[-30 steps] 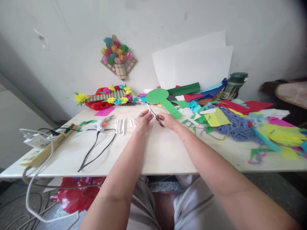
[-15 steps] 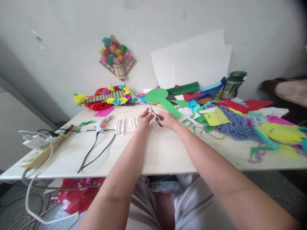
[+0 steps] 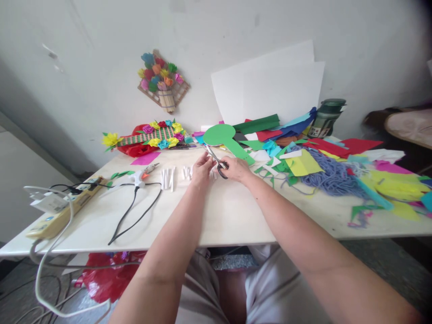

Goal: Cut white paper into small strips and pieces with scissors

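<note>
My right hand (image 3: 234, 169) grips a pair of scissors (image 3: 221, 167) by the black handles, and the blades point up and left towards my other hand. Fingers closed in a pinch, my left hand (image 3: 202, 168) is right beside the blades; whatever small thing it holds is mostly hidden, with only a hint of white showing. Several short white paper rolls (image 3: 168, 179) lie in a row to the left, and more white pieces (image 3: 186, 173) lie close to my left wrist. Behind both hands rests a green paper cutout (image 3: 219, 135) with a round head and a long strip.
A glue gun (image 3: 139, 177) with its black cord lies at left, near a power strip (image 3: 64, 209) with plugs. Purple yarn (image 3: 326, 177) and coloured paper scraps (image 3: 303, 163) cover the right side. A flower-decorated craft (image 3: 148, 136) and a dark green bottle (image 3: 326, 118) stand at the back.
Both hands and the scissors stay in nearly the same place. The view has shifted very slightly; nothing else has visibly moved.
</note>
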Available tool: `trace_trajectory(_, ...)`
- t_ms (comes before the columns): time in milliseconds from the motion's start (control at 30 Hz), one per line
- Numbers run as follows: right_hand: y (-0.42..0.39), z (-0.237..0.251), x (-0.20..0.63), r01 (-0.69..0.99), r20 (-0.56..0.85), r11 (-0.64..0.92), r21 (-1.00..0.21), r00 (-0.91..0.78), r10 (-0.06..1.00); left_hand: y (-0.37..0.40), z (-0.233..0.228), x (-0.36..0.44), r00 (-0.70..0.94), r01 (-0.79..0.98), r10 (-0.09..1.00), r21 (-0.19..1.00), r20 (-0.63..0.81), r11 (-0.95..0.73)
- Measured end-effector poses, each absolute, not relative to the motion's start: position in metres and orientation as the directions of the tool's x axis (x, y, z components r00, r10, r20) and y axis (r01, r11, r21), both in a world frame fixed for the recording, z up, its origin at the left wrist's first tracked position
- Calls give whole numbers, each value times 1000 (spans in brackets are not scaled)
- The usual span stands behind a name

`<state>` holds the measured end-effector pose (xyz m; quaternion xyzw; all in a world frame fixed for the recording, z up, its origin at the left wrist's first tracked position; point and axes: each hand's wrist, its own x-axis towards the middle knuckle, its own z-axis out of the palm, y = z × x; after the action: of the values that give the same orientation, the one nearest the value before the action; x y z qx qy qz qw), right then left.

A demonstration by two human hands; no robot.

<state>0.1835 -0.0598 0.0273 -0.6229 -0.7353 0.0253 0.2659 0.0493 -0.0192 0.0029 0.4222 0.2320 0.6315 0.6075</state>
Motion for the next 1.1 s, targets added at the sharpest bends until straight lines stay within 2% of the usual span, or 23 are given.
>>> trace_trajectory(267, -64, 33, 180, 943, 356, 193, -270, -88, 930, -16, 1, 51, 42, -617, 970, 769, 241, -165)
trace_trajectory(733, -68, 36, 177, 961, 372, 223, -163, -149, 916, -18, 3, 50, 15, -604, 978, 782, 209, -158)
trace_trajectory(1100, -67, 38, 175, 958, 378, 228, -174, -149, 914, -19, 6, 49, 8, -608, 975, 776, 221, -171)
